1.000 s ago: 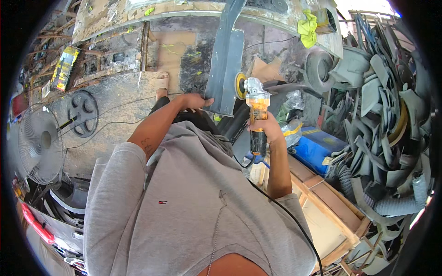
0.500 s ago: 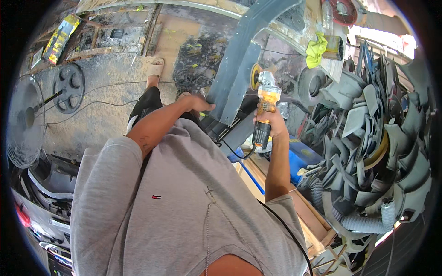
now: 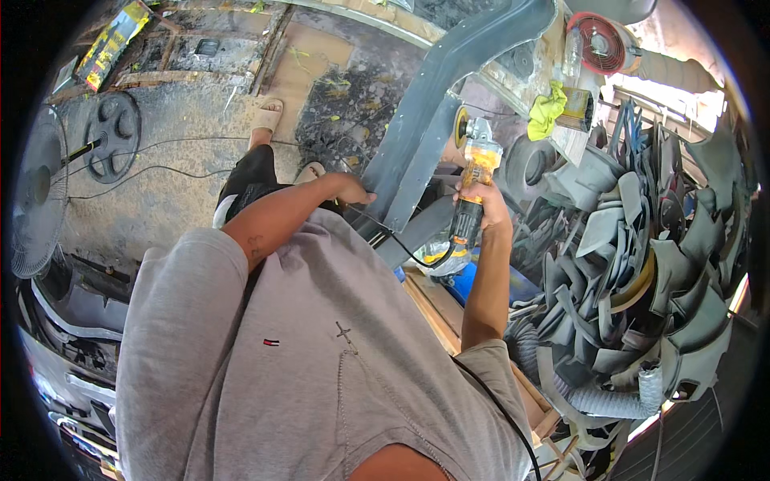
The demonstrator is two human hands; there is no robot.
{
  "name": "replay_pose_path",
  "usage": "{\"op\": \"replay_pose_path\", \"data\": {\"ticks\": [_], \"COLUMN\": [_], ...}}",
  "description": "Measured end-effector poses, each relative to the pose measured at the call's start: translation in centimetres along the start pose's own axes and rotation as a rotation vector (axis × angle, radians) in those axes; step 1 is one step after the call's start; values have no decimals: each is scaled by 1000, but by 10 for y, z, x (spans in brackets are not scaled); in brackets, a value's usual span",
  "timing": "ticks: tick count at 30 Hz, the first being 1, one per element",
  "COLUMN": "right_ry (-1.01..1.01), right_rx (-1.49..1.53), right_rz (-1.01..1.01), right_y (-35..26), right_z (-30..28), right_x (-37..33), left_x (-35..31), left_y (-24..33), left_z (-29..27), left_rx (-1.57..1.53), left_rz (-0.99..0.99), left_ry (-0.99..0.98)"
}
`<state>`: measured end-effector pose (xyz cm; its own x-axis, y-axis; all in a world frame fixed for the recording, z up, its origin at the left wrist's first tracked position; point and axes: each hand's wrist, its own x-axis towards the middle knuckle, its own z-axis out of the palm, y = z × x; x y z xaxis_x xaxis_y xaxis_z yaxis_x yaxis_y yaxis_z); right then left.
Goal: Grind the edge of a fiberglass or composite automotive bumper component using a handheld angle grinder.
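A long, curved grey panel (image 3: pixel 421 104), resembling a car body part, slants away from me in the middle of the view. My left hand (image 3: pixel 350 189) grips its near left edge; the fingertips are partly hidden there. In my right hand (image 3: pixel 491 207) is an angle grinder (image 3: pixel 481 164) with a yellow and black body, its fingers wrapped round the grip. The grinder's round yellow disc (image 3: pixel 461 127) stands at the panel's right edge; whether it touches I cannot tell. A black cord (image 3: pixel 417 258) runs from the tool's lower end.
Many grey curved parts (image 3: pixel 609 232) are piled on the right. A yellow-green cloth (image 3: pixel 547 111) hangs by a red round fan (image 3: pixel 600 42) at the far right. On the left are a standing fan (image 3: pixel 38 188) and cords across the floor (image 3: pixel 176 120). A blue container (image 3: pixel 505 276) lies beyond my right forearm.
The view has shifted a little. The grinder and panel now appear slightly farther right, with the disc still by the panel's right edge. Both hands keep their holds.
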<state>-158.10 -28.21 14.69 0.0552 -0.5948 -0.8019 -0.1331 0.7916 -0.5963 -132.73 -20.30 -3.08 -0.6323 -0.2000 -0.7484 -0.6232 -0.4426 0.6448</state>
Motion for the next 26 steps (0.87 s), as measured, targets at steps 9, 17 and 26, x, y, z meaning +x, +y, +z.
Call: {"op": "replay_pose_path", "data": {"ticks": [9, 17, 26], "right_ry": [-11, -65, -75], "right_rx": [58, 92, 72], "right_rz": [72, 21, 18], "right_y": [38, 85, 135], "right_z": [-9, -10, -5], "right_x": [-22, -51, -89], "left_x": [-2, -3, -10], "left_y": [0, 3, 11], "left_z": [1, 3, 3], "left_rx": [82, -40, -83], "left_rz": [1, -40, -56], "left_ry": [77, 75, 95]}}
